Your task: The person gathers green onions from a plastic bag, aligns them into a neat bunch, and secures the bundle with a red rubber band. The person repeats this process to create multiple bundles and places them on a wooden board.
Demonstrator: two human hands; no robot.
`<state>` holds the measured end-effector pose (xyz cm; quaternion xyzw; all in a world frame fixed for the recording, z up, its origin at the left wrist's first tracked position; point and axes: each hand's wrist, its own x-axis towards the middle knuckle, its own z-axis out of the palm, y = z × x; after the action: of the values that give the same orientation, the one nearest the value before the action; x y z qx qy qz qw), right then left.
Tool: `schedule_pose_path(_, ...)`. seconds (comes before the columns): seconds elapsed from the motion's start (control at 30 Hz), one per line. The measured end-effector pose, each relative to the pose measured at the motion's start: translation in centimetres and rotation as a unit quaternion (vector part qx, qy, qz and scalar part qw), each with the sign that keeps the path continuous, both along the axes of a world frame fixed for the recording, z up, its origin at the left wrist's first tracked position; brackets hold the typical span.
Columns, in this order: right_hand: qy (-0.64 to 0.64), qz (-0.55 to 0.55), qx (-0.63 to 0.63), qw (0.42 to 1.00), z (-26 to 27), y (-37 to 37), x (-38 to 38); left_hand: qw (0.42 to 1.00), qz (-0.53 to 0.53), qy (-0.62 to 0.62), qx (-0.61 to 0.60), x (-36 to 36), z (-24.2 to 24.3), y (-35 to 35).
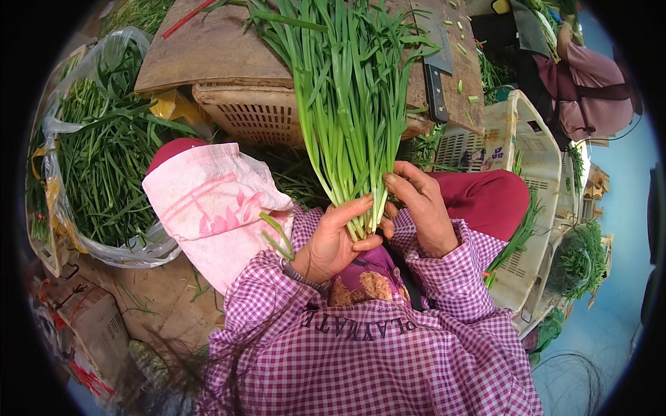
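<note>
A thick bunch of green garlic chives (348,109) stretches from my lap up over the wooden board, pale stem ends towards me. My left hand (333,239) is closed around the stem ends from the left, thumb across the front. On the right side, my right hand (421,208) touches the lower stems with its fingertips, some fingers hidden behind the bunch. A pink towel (208,192) covers my left knee, with a loose chive leaf (278,234) at its edge by my left wrist.
A kitchen knife (437,88) with a black handle lies on the wooden board (223,52), near cut stem bits. Below is a plastic crate (250,112). At left stands a clear plastic bag (52,156) full of chives; at right, another crate (541,135). Another person's sleeve (593,67) shows at upper right.
</note>
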<state>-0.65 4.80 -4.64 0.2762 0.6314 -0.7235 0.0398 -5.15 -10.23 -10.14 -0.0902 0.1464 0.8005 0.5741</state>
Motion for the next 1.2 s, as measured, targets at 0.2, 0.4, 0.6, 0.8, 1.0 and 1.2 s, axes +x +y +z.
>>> schedule_pose_path(0.2, -0.011, -0.008, -0.057, 0.998, -0.3, -0.2, 0.7, 0.999, -0.017, 0.015, -0.029, -0.1, 0.7, -0.2)
schedule_pose_path(0.4, 0.052, 0.041, 0.198, 0.978, -0.8, 0.3, 1.1, 0.993, -0.043, 0.059, -0.093, -0.1, 0.9, -0.5)
schedule_pose_path(0.6, 0.165, 0.036, 0.408, 0.897, 1.5, -0.2, 0.8, 0.997, -0.025, 0.033, -0.063, 0.1, 0.7, -0.3)
schedule_pose_path(0.8, 0.243, 0.250, 0.610, 0.711, 1.9, -0.3, -1.7, 0.999, -0.006, 0.023, -0.022, 0.3, -0.3, -0.3)
schedule_pose_path(1.0, 0.292, 0.326, 0.631, 0.640, 2.2, 0.8, -2.6, 1.000, 0.006, 0.012, 0.013, 0.5, -0.9, -0.3)
schedule_pose_path(1.2, 0.309, 0.321, 0.629, 0.637, 2.4, 0.8, -1.7, 0.995, 0.017, -0.043, 0.087, 0.6, -1.4, -0.4)
